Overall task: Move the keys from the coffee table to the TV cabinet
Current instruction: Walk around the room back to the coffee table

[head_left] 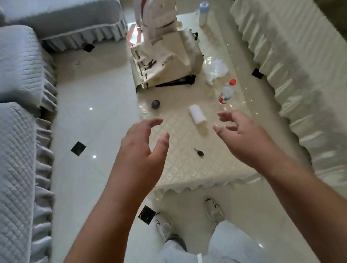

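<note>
A small dark key point(198, 152) lies on the coffee table point(184, 174), which is draped in a cream quilted cloth, near its front end. My left hand point(142, 151) hovers above the table's front left corner, fingers spread and holding nothing. My right hand point(241, 135) hovers to the right of the key, fingers also apart and empty. The key lies between the two hands, touched by neither. On the right stands a long low unit under a cream ruffled cover point(306, 74); whether it is the TV cabinet I cannot tell.
On the table are a white box point(197, 114), a red-capped bottle point(227, 92), a dark round object point(155, 104), a cream bag point(165, 59), a backpack point(156, 7) and a blue-capped bottle point(204, 13). A blue-grey sofa point(0, 110) runs along the left.
</note>
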Action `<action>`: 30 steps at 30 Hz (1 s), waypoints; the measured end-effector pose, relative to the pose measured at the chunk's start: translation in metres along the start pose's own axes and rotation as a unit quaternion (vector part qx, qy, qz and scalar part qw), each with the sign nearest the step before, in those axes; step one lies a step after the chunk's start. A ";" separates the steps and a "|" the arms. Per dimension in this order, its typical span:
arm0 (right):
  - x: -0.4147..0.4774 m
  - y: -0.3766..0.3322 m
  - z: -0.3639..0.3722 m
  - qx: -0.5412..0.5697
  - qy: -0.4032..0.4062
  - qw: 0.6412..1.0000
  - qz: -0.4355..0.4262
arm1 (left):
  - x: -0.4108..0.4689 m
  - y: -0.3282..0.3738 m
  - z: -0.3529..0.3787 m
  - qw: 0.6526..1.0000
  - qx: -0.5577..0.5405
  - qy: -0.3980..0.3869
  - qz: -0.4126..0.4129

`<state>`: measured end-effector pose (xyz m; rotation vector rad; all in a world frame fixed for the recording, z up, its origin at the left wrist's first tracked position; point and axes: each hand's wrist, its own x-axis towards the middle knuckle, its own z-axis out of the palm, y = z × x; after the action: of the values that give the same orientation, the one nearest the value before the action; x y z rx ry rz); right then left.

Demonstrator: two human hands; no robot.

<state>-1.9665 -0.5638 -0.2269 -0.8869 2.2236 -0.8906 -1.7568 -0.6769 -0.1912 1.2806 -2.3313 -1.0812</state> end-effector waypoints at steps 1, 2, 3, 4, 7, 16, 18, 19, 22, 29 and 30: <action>-0.001 0.003 0.005 0.004 0.014 1.000 0.010 | 0.003 -0.003 0.000 1.000 0.006 -0.016 0.010; -0.002 0.005 0.010 0.009 0.025 0.999 0.018 | 0.006 -0.006 0.000 0.999 0.014 -0.030 0.019; -0.003 0.008 0.016 0.015 0.032 0.999 0.025 | 0.008 -0.009 0.001 0.999 0.020 -0.043 0.027; -0.005 0.012 0.022 0.019 0.036 0.999 0.028 | 0.010 -0.011 0.002 0.998 0.024 -0.053 0.031; -0.008 0.025 0.036 0.017 0.038 0.998 0.040 | 0.015 -0.017 0.008 0.997 0.033 -0.064 0.032; 0.029 0.096 0.062 -0.020 0.037 0.996 0.077 | 0.040 -0.047 0.078 0.997 0.012 -0.075 -0.020; 0.045 0.116 0.073 -0.034 0.033 0.996 0.072 | 0.051 -0.059 0.095 0.997 0.018 -0.070 -0.036; 0.053 0.126 0.080 -0.041 0.029 0.996 0.071 | 0.056 -0.065 0.103 0.997 0.020 -0.065 -0.044; 0.074 0.157 0.102 -0.064 0.003 0.995 0.074 | 0.069 -0.083 0.125 0.996 0.002 -0.047 -0.073; 0.122 0.241 0.155 -0.110 -0.033 0.987 0.109 | 0.098 -0.124 0.180 0.995 -0.018 -0.030 -0.097; 0.128 0.253 0.163 -0.119 -0.038 0.985 0.118 | 0.101 -0.131 0.188 0.995 -0.019 -0.029 -0.097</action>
<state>-2.0210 -0.5778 -0.5489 -0.7261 2.3393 -0.4811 -1.8368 -0.7118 -0.4258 1.5044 -2.2512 -1.2313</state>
